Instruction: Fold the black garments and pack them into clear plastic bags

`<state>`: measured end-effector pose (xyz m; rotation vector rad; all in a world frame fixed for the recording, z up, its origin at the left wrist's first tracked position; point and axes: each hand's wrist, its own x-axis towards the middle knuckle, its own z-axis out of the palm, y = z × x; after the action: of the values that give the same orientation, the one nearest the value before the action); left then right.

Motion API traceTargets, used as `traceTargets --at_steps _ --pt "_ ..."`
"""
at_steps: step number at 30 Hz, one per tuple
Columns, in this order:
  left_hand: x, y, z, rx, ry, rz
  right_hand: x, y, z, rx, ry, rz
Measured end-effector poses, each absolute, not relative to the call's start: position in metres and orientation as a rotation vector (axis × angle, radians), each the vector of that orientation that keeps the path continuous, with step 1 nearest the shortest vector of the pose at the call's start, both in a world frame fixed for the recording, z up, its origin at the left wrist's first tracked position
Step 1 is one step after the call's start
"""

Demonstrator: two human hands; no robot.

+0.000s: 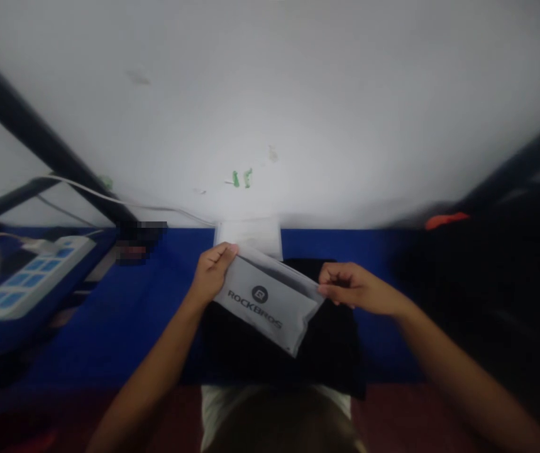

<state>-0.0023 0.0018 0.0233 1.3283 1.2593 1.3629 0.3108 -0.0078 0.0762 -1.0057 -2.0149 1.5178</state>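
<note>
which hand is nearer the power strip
The left hand, pinching the left end of the grey ROCKBROS pouch; the right hand, at the pouch's other end, is farther from the power strip.

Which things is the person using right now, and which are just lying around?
In use:
- grey ROCKBROS pouch, held at its top edge by the left hand and right hand

Seemingly just lying around:
- white power strip
- white flat thing behind the pouch

Can't tell: black thing under the pouch.
</note>
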Motion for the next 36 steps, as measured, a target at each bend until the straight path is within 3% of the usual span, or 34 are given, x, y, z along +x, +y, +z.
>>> traceTargets --at_steps 8,25,32,36 --pt "0.020 -0.014 0.030 1.412 1.197 1.238 0.285 -0.004 0.073 -0.751 -2.183 1.228" --pt "0.036 -0.018 0.038 1.551 1.218 1.192 0.286 0.008 0.060 -0.818 -2.239 1.392" --pt "0.039 -0.034 0.051 1.912 1.312 1.289 0.275 0.009 0.062 -0.557 -2.479 1.509" --pt "0.026 -0.025 0.041 1.662 1.428 1.531 0.283 0.006 0.057 -0.691 -2.202 1.516"
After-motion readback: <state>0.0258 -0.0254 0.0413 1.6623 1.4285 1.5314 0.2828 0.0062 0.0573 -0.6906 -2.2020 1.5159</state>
